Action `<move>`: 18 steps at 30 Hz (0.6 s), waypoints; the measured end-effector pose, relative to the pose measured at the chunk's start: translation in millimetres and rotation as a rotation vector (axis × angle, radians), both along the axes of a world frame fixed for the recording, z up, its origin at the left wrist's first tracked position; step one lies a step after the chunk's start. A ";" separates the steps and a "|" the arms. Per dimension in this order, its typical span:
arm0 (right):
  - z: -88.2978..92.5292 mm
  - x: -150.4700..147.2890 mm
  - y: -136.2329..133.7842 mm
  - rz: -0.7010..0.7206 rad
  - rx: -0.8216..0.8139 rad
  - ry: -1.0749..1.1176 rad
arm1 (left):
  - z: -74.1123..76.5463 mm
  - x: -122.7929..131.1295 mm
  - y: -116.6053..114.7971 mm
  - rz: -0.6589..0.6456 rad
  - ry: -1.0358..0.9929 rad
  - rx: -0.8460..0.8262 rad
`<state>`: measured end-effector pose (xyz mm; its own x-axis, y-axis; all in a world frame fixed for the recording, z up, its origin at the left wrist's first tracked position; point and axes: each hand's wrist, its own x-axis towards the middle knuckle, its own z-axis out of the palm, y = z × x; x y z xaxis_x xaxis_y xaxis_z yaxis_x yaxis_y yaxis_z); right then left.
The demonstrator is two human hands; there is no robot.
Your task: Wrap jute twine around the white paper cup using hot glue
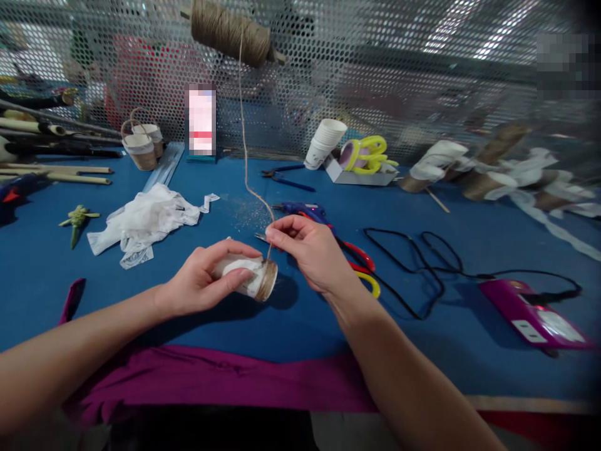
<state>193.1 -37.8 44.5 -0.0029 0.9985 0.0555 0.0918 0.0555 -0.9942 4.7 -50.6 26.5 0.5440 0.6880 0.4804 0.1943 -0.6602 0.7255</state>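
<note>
From my remote seat I see rough, fibrous twine (267, 282) against the smooth, matt paper cup (254, 285). The perforated mesh (300, 88) looks like metal with a dull sheen, the crumpled white fabric (150, 216) thin and soft (almost gauzy), the purple power strip (507, 304) glossy plastic.

- Brown cylindrical twine spool (230, 32): above the back of the flat blue surface (469, 351).
- Thin brown twine (244, 134): between spool and white, twine-banded paper cup (258, 277).
- Crumpled white thin material (150, 216): on the surface, left of the cup.
- Magenta oblong box (530, 313): far right.
</note>
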 end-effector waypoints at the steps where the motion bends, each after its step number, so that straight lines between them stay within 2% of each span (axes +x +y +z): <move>1: -0.1 0.0 -0.1 0.003 -0.008 -0.005 | 0.2 0.1 0.0 0.001 -0.005 0.006; 11: -2.8 -2.1 -1.3 0.061 -0.067 -0.047 | 1.9 0.9 -2.9 0.025 -0.062 0.045; 18: -5.5 -5.9 -2.7 0.099 -0.118 0.014 | 1.8 1.0 -3.8 0.029 -0.106 0.113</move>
